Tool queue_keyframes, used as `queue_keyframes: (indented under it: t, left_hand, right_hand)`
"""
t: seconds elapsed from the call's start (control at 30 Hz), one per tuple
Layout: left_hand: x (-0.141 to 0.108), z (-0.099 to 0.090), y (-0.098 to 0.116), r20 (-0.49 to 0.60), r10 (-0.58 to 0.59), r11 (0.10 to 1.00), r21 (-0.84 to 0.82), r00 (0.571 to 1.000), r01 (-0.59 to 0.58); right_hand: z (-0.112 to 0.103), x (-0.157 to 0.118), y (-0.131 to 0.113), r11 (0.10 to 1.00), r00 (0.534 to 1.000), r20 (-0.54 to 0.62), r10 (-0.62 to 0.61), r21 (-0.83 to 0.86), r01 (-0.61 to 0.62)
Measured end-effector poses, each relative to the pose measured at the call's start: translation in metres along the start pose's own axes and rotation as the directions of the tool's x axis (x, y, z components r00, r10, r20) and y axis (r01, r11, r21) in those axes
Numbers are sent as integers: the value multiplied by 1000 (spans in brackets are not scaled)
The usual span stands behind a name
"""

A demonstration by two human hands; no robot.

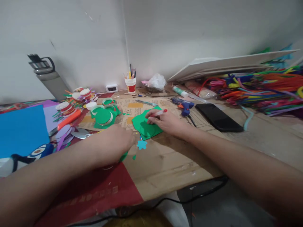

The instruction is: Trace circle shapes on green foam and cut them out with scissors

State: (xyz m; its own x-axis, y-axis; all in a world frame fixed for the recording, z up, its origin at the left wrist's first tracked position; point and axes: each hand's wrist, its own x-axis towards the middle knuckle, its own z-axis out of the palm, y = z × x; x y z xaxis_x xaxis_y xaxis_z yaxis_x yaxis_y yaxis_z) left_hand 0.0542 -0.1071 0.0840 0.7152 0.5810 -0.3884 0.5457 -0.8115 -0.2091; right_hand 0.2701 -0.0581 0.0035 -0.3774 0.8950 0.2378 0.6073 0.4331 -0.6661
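Note:
A pen with a red end (162,112) is gripped in my right hand (165,121), which rests at the right side of a green craft sheet (148,124). A round shape shows on the sheet's lower half. My left hand (121,140) is curled over the table's front part, left of the sheet, its fingertips hidden. A green piece (123,156) peeks out beneath it; I cannot tell whether the fingers hold it. Just right of that hand lie a light-blue flower cutout (142,144) and a small green scrap (134,157).
Behind my left hand sit green-covered rings (104,116), scissors (81,135) and an orange-handled cutter (68,121). Right of the sheet are a blue glue gun (186,107) and a phone (219,117). A pen cup (130,84), a bottle (50,77) and pipe cleaners (260,88) stand farther back.

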Motion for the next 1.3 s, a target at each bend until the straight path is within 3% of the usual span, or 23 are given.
queue_keyframes:
  t: [0.2, 0.33, 0.47, 0.57, 0.67, 0.8, 0.97, 1.03, 1.2, 1.3]
  left_hand:
    - [8, 5, -10, 36, 64, 992, -109, 997, -60]
    - [12, -3, -19, 73, 62, 971, -234, 995, -43]
    - [20, -15, -37, 121, 55, 863, -505, 991, 14]
    - [34, -12, -58, -107, -135, 648, -762, 985, 6]
    - [53, 5, -72, -235, -371, 524, -851, 898, -6]
    - [71, 28, -76, -186, -569, 407, -910, 801, 78]
    - [79, 42, -73, -45, -585, 232, -966, 810, 114]
    - [80, 44, -72, -40, -581, 243, -962, 813, 127]
    - [78, 44, -68, -179, -569, 469, -872, 802, 138]
    - [77, 44, -68, -203, -553, 536, -830, 808, 158]
  right_hand:
    - [0, 1, -3, 999, 1000, 18, 24, 40, -25]
    - [-2, 0, -6, 1000, 1000, 15, 3, 10, -3]
    - [-3, 1, -4, 1000, 1000, 8, -26, 3, 26]
    - [-2, 2, -1, 1000, 1000, 5, 2, 19, -3]
    - [-1, 3, 0, 999, 1000, 22, 21, 42, -22]
    - [-1, 3, -1, 997, 999, 9, 40, 63, -41]
    - [-3, 2, -3, 996, 999, 16, 44, 74, -45]
    - [-3, 2, -4, 995, 998, 21, 54, 88, -56]
    - [-3, 1, -5, 993, 997, 22, 80, 90, -82]
    - [-3, 2, -5, 990, 995, 27, 95, 100, -97]
